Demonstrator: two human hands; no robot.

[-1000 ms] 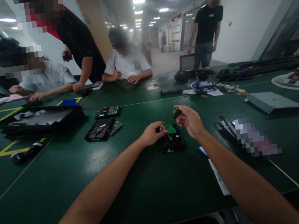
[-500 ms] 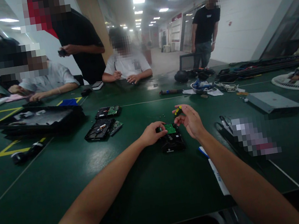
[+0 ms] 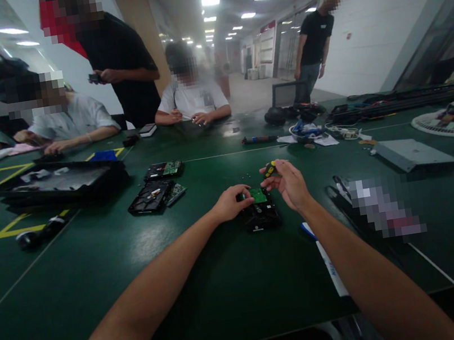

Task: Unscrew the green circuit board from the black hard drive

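Note:
A black hard drive (image 3: 262, 216) with a green circuit board (image 3: 258, 194) on top lies on the dark green table (image 3: 210, 286) in front of me. My left hand (image 3: 231, 203) rests closed on the drive's left edge, fingertips touching the board. My right hand (image 3: 290, 184) hovers just right of the drive, fingers pinched round a small screwdriver (image 3: 270, 168) with a yellow and black handle, held above the board.
Two more opened drives (image 3: 152, 196) (image 3: 164, 170) lie to the left, beside a black tray (image 3: 58, 182). A white and blue pen (image 3: 326, 263) lies by my right forearm. A grey box (image 3: 414, 153), cables and a fan grille sit right. Several people sit or stand at the far edge.
My right hand has dipped slightly and turned the screwdriver between its fingers. My left hand and the drive have stayed put. The standing people behind have shifted.

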